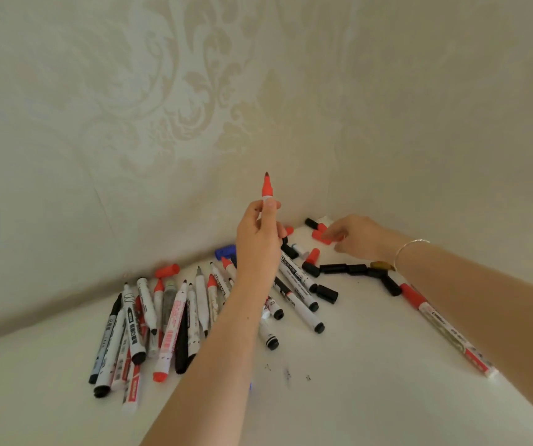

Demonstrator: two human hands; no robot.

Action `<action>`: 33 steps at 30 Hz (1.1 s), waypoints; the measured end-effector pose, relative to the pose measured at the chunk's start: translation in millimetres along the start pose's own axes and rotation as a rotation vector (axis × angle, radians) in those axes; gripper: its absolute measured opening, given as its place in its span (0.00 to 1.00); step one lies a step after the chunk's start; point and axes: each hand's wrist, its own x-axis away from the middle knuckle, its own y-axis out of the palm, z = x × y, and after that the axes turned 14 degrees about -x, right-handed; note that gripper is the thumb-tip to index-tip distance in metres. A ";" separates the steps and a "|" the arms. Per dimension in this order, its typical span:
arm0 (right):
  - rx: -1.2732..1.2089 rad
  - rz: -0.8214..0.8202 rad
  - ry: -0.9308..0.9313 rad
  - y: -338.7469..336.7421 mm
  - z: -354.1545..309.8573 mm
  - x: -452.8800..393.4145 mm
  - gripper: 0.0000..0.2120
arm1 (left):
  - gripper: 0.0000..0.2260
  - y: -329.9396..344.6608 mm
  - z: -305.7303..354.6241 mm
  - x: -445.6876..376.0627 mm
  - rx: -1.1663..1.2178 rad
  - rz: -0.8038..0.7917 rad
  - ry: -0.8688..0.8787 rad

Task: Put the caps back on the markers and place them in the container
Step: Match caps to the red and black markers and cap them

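My left hand (260, 235) holds an uncapped red marker (267, 186) upright, tip up, above the white table (355, 365). My right hand (355, 236) reaches down to the far corner, and its fingers touch a red cap (321, 237) lying there. Several uncapped markers (168, 320) in red, black and grey lie in a loose row at the left. Loose black caps (344, 268), a red cap (167, 271) and a blue cap (225, 251) lie among them. No container is in view.
Patterned cream walls (162, 123) meet in a corner right behind the pile. A long red marker (445, 329) lies under my right forearm. Small ink marks (287, 373) spot the table's near part.
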 end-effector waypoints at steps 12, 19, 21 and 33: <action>-0.066 0.174 0.110 38.0 -8.2 -42.2 0.12 | 0.12 0.5 -14.5 -0.3 -0.029 -0.035 0.003; 0.083 0.183 0.126 29.7 -0.5 -53.6 0.15 | 0.12 -5.3 -17.5 -2.2 -0.038 -0.022 0.019; 0.114 0.173 0.105 34.4 2.2 -52.9 0.12 | 0.12 -6.0 -18.2 -3.4 -0.048 -0.017 0.015; -0.944 0.079 -0.120 -10.2 -45.8 -28.0 0.08 | 0.06 -9.6 -21.8 3.3 -0.254 -0.062 0.041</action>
